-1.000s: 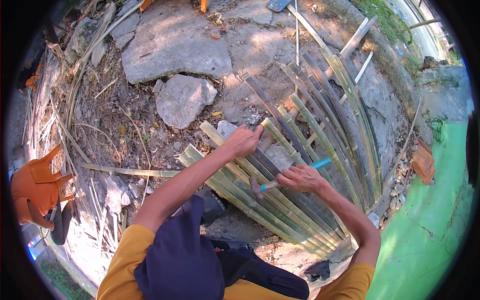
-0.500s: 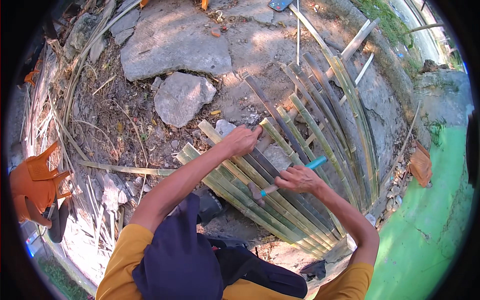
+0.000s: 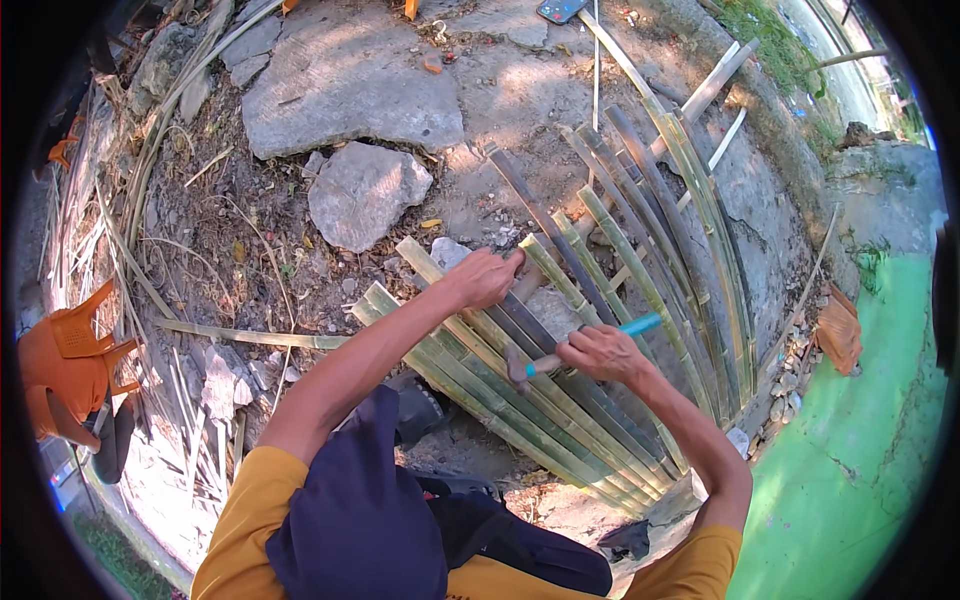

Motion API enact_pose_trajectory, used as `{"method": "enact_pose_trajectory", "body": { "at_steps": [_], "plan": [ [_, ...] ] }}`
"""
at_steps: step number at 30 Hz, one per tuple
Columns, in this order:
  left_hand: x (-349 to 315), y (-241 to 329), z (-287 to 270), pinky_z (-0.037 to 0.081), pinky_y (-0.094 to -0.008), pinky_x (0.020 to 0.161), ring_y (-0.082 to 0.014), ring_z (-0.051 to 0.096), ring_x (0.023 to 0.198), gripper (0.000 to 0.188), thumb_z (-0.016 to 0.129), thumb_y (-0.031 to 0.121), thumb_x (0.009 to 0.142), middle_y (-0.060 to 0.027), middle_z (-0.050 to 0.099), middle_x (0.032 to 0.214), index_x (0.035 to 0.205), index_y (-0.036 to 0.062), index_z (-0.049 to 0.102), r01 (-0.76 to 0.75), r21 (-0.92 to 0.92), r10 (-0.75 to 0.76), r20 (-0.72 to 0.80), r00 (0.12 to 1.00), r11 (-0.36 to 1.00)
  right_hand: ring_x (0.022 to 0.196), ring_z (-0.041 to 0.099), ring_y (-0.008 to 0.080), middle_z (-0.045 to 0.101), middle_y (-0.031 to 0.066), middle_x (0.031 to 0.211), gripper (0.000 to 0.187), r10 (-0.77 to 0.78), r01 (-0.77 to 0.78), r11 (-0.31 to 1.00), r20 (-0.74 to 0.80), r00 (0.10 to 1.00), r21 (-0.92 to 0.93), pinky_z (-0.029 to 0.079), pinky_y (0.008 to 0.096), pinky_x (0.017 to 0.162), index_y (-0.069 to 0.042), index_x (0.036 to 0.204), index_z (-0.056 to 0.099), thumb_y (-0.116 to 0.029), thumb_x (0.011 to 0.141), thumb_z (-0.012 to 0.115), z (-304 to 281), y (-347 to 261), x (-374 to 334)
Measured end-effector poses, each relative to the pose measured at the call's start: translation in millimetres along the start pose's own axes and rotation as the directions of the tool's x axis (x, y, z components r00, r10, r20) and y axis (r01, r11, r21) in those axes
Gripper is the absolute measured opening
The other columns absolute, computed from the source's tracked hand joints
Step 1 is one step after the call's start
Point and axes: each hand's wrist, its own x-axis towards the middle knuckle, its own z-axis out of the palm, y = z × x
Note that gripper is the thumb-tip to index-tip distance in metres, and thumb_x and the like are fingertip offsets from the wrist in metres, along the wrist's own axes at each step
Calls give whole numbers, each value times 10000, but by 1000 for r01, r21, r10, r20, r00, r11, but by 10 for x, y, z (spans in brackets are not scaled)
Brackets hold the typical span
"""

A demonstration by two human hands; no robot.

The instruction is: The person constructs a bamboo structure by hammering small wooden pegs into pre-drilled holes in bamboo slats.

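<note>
My right hand (image 3: pixel 603 352) is closed around a hammer (image 3: pixel 640 324) with a turquoise grip. Its metal head (image 3: pixel 517 368) is over the split bamboo slats, on the left side of that hand. Farther up, my left hand (image 3: pixel 484 278) is closed at the upper end of a dark bamboo slat (image 3: pixel 530 322); its fingertips are partly hidden. Green bamboo slats (image 3: pixel 470 375) lie side by side below my left forearm, and their lower ends converge near my body. More green and dark slats (image 3: pixel 640 235) fan out to the right.
Flat stone slabs (image 3: pixel 350 100) and a broken rock (image 3: pixel 368 195) lie ahead. At left are an orange plastic chair (image 3: pixel 85 335), part of a seated person and loose bamboo strips (image 3: pixel 190 400). A phone (image 3: pixel 560 10) rests at the top. Green-painted ground (image 3: pixel 850 450) borders the right.
The hammer has shifted slightly up and to the right with my right hand, its head now a little higher over the slats. My left hand has stayed at the slat's end.
</note>
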Motion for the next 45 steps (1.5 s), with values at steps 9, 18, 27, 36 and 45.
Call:
{"method": "enact_pose_trajectory", "body": {
  "at_steps": [9, 18, 27, 36, 45],
  "plan": [
    [54, 18, -31, 440, -493, 687, -412, 632, 659, 243, 524, 88, 929, -147, 638, 649, 1149, 10, 457, -4, 2, 4, 1, 1000, 1000, 685, 668, 225, 553, 37, 792, 86, -92, 93, 995, -40, 995, 35, 537, 391, 623, -158, 1000, 549, -187, 928, 586, -83, 132, 180],
    [44, -3, -54, 441, -489, 674, -408, 644, 670, 242, 523, 92, 929, -160, 657, 667, 1148, 8, 462, 1, 14, -1, 13, 1000, 1000, 676, 648, 197, 541, 13, 791, 120, 14, -11, 999, -72, 997, 52, 525, 354, 602, -155, 958, 533, -173, 886, 627, -73, 149, 99],
    [14, -19, -23, 437, -504, 684, -423, 623, 631, 236, 521, 101, 931, -152, 635, 630, 1143, 13, 470, -16, -1, 16, -18, 1000, 1000, 647, 679, 243, 543, 44, 729, 92, -68, 77, 993, -91, 994, 90, 541, 403, 577, -134, 912, 551, -146, 880, 636, -125, 106, 185],
    [60, 31, -29, 438, -499, 678, -421, 630, 668, 228, 517, 100, 933, -156, 643, 654, 1133, -2, 474, -14, -19, 13, -18, 1000, 1000, 625, 682, 247, 571, 33, 739, 90, -71, 77, 993, -64, 995, 91, 537, 406, 561, -127, 913, 545, -152, 896, 630, -50, 80, 114],
    [24, 51, -52, 456, -528, 654, -441, 629, 671, 218, 502, 118, 950, -181, 644, 661, 1123, -12, 483, -14, -14, 14, 6, 1000, 1000, 658, 677, 245, 559, 58, 749, 166, 64, -53, 992, -96, 993, 113, 519, 375, 566, -136, 872, 533, -158, 851, 697, 59, -57, 48]
  ]
}}
